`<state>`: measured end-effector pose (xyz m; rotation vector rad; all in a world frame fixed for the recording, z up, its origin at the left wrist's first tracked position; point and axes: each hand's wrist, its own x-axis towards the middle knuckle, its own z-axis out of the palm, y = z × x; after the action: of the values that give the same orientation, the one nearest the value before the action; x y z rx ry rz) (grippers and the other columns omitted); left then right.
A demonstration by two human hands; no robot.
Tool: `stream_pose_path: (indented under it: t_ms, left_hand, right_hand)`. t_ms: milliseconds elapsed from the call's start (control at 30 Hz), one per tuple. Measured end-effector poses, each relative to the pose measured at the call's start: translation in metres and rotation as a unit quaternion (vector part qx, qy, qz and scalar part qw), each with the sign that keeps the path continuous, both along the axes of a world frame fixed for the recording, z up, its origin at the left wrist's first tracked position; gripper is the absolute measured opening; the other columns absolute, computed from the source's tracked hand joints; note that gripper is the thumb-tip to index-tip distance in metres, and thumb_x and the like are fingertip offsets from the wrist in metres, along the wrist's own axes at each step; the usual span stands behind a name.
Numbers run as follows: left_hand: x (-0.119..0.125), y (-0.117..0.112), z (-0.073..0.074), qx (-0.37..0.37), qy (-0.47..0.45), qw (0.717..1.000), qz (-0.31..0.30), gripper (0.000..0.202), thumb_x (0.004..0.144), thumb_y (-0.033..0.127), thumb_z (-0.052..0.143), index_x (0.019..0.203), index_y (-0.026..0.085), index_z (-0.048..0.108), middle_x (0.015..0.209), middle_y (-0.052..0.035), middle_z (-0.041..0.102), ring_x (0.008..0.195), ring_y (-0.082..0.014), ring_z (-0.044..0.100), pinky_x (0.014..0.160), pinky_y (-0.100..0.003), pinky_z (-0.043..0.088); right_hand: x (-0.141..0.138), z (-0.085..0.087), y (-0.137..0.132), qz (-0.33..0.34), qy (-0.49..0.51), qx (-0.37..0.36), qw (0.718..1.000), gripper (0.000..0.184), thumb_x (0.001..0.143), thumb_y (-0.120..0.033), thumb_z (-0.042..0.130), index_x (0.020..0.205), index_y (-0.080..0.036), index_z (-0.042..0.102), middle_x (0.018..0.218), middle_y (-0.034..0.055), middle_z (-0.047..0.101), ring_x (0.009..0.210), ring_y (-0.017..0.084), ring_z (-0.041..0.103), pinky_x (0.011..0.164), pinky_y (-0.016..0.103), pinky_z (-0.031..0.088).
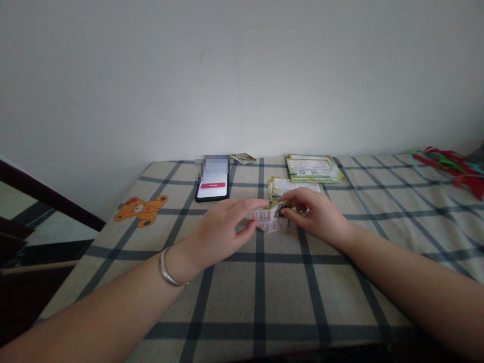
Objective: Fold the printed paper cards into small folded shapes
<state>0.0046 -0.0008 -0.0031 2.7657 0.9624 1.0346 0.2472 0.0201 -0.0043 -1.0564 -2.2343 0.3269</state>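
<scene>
A small folded printed paper card, white with red and dark print and some green, stands between my hands above the checked cloth. My left hand, with a silver bangle at the wrist, pinches its left side between thumb and fingers. From the right, my right hand grips the card's other side with thumb and fingertips, by a blue and orange patch. Just behind the card lies a green-edged printed sheet, partly covered by my right hand.
Farther back lies a stack of green-bordered printed sheets. A phone with a lit screen is at back left, beside a small printed piece. A bear cutout lies left. Red and green fabric sits far right. A wall stands behind.
</scene>
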Motion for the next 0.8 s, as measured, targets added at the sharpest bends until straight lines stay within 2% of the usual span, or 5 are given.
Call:
stream_pose_path:
  t_ms: [133,233,400,600,800]
  left_hand:
    - [-0.0003,0.0020,-0.0025,-0.067,-0.003,0.998,0.019,0.043,0.087,0.010,0.054,0.126,0.024,0.046,0.120,-0.0022,0.063,0.106,-0.0151,0.063,0.091,-0.031,0.052]
    - [0.0002,0.0027,-0.0029,-0.079,-0.010,0.997,0.018,0.046,0.086,0.011,0.055,0.129,0.022,0.043,0.125,-0.0042,0.059,0.113,-0.0157,0.058,0.098,-0.032,0.049]
    - [0.0008,0.0037,-0.0024,-0.047,-0.001,0.999,0.008,0.046,0.085,0.011,0.056,0.129,0.020,0.044,0.125,-0.0066,0.056,0.118,-0.0174,0.052,0.105,-0.037,0.043]
    - [0.0004,0.0039,-0.0025,0.002,0.070,0.998,-0.003,0.044,0.085,0.014,0.057,0.128,0.020,0.050,0.134,-0.0097,0.049,0.127,-0.0235,0.043,0.109,-0.047,0.038]
    - [-0.0013,0.0063,-0.0046,0.014,0.149,0.988,-0.033,0.026,0.087,0.018,0.058,0.112,0.022,0.063,0.132,-0.0043,0.054,0.128,-0.0251,0.040,0.109,-0.047,0.037]
  right_hand:
    - [-0.0009,-0.0033,0.0020,-0.028,-0.003,-0.040,0.999,0.021,0.083,-0.028,0.064,0.102,-0.019,0.061,0.076,-0.0006,0.061,0.063,0.012,0.052,0.057,0.025,0.041]
    - [-0.0012,-0.0042,0.0035,-0.041,-0.015,-0.049,0.998,0.022,0.083,-0.029,0.064,0.102,-0.020,0.060,0.071,-0.0023,0.058,0.060,0.012,0.051,0.055,0.025,0.039]
    - [-0.0013,-0.0038,0.0050,-0.053,-0.037,-0.050,0.997,0.024,0.082,-0.028,0.064,0.104,-0.019,0.059,0.071,-0.0020,0.059,0.061,0.012,0.053,0.056,0.025,0.040]
    - [-0.0008,-0.0054,0.0073,-0.061,-0.064,-0.020,0.996,0.024,0.082,-0.027,0.064,0.104,-0.019,0.062,0.082,0.0024,0.064,0.078,0.017,0.058,0.068,0.028,0.044]
    - [-0.0007,-0.0052,0.0073,-0.071,-0.089,-0.014,0.993,0.030,0.081,-0.028,0.064,0.109,-0.019,0.062,0.083,0.0037,0.065,0.078,0.019,0.059,0.071,0.031,0.046]
